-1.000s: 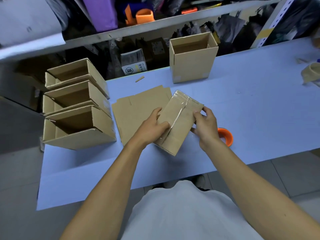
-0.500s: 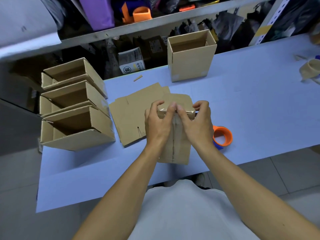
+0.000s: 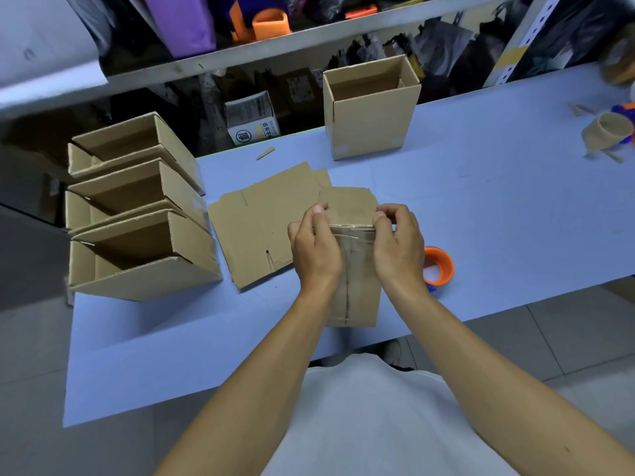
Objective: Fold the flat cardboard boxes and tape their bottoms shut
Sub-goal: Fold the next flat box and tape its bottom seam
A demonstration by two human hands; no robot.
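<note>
Cardboard box (image 3: 357, 286), glossy tape on seam, gripped by both hands (image 3: 357, 245).

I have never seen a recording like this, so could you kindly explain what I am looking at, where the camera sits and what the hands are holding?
There is no machine here: a person works with bare hands, and the single camera is worn on the head, looking forward and down. The left hand and right hand each keep a grip on a small cardboard box, bottom side up, with clear tape over its seam. On the blue table lie flat cardboard blanks, an orange tape roll beside the right hand, three finished boxes lying on their sides at the left, and one upright open box at the back.
</note>
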